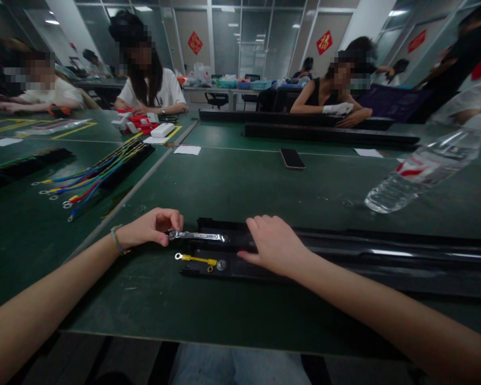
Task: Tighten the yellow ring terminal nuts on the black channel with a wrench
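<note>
Lettered wrench (pixel 202 236), red 福 sign (pixel 324 43)

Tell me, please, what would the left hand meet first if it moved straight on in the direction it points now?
Beyond the wrench it holds, the left hand would probably meet the left end of the black channel first; its height is unclear, so it might pass above.

Extends bare left arm (pixel 60 289) from lower left, slanting up and rightward. Bends left hand (pixel 162 224) at left wrist (pixel 122 239) only slightly, fingers curled, pinching against thumb. Slants bare right forearm (pixel 356 294) up and leftward from lower right. Holds right hand (pixel 274 243) back up, fingers close together and bent, thumb spread apart, pointing left; can't make out closure underneath.
</note>
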